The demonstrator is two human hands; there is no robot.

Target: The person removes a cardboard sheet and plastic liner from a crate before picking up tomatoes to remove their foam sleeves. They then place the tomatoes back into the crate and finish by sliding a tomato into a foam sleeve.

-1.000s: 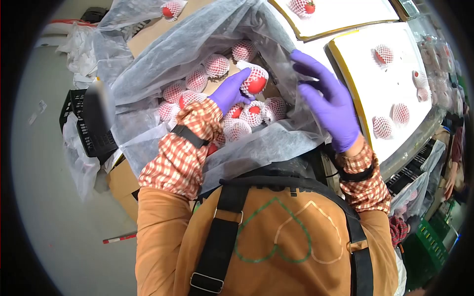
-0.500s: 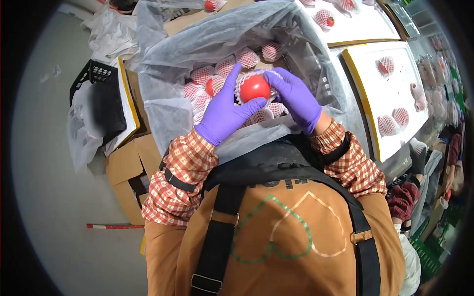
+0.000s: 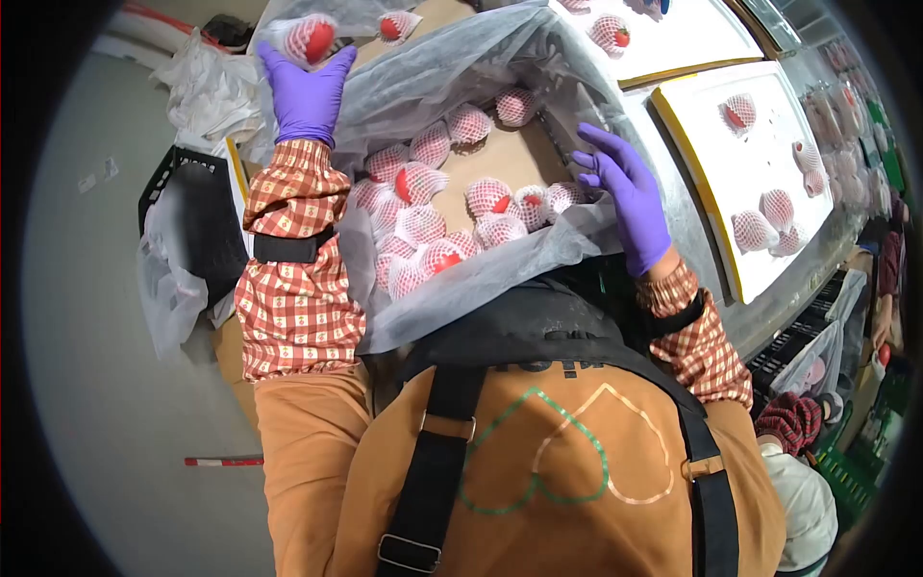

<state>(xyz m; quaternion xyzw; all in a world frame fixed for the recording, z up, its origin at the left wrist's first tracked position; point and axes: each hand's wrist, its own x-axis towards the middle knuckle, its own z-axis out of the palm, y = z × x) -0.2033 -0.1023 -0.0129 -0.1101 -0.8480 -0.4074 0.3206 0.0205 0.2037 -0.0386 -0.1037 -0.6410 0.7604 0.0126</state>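
L hand (image 3: 306, 101) at tomato (image 3: 315, 40) (R hand (image 3: 633, 207) nr liner (image 3: 553, 255))

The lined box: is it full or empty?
Partly filled: netted fruits lie in the lined box, and bare cardboard shows between them.

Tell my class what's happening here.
A person's purple-gloved left hand holds a round red fruit in white foam netting beyond the far-left corner of a box lined with translucent white sheeting. The purple-gloved right hand is open and empty by the box's right side. More netted red fruits lie inside.
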